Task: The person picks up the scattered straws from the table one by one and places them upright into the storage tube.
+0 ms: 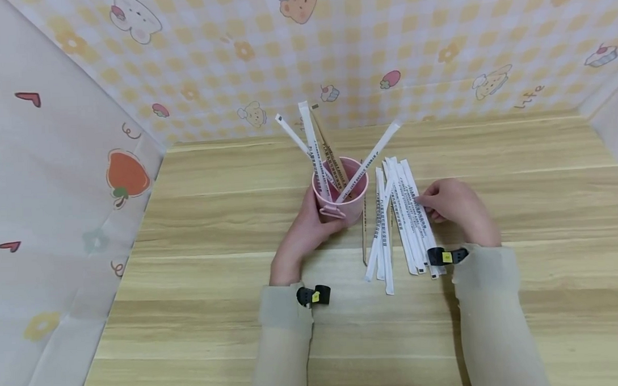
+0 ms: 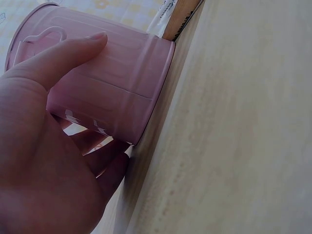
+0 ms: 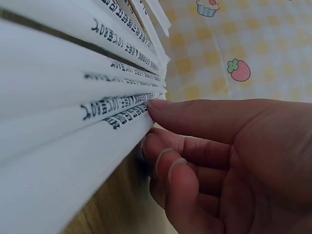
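My left hand [image 1: 301,234] holds a small pink bucket [image 1: 354,210] that stands on the table. In the left wrist view, the thumb lies along the bucket's wall [image 2: 117,63] and the fingers curl round its other side. Several paper-wrapped straws lean out of the bucket: white ones [image 1: 379,149] and a brown one [image 1: 331,158]. To its right lies a loose pile of white wrapped straws [image 1: 400,212]. At the pile's right edge, my right hand [image 1: 457,206] pinches a white wrapped straw [image 3: 97,151] between thumb and forefinger; the other fingers are loosely curled.
Between bucket and pile lies a thin brown wrapped straw [image 1: 364,236]. The wooden table [image 1: 199,276] meets a yellow checked backdrop [image 1: 207,66] at the back and a pale sheet [image 1: 57,167] on the left. A black camera band sits on each wrist.
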Motion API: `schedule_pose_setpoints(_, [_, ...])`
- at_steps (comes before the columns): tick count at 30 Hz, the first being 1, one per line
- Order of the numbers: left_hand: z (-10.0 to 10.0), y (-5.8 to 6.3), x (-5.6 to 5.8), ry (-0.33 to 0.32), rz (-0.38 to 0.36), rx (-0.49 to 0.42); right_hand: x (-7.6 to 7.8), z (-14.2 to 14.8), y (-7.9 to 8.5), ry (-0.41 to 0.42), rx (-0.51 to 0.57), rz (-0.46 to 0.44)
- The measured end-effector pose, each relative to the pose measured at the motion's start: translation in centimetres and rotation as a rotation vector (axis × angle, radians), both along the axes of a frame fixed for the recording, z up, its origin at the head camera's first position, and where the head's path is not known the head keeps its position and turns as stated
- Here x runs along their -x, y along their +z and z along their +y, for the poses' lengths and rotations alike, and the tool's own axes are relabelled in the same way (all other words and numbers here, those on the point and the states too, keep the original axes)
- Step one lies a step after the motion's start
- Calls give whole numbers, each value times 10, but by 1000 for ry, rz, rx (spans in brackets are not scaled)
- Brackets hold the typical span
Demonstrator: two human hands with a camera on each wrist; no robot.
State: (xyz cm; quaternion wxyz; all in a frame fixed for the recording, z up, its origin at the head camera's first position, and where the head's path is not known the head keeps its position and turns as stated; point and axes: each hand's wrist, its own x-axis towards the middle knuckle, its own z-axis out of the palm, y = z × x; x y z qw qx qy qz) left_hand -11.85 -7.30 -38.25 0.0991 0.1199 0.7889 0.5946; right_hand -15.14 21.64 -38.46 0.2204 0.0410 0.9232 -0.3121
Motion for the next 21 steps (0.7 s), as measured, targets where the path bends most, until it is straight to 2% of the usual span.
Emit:
schedule_pose_setpoints(8, [1,2,0,6,-5,4,1,-5,1,3,-23,-9])
schedule_pose_setpoints(15, [0,3,-1,16,-1,44,3,-11,1,26,-74,-9])
schedule_pose_setpoints(21, [1,2,-1,8,-5,22,3,-9,0,31,-60,-25])
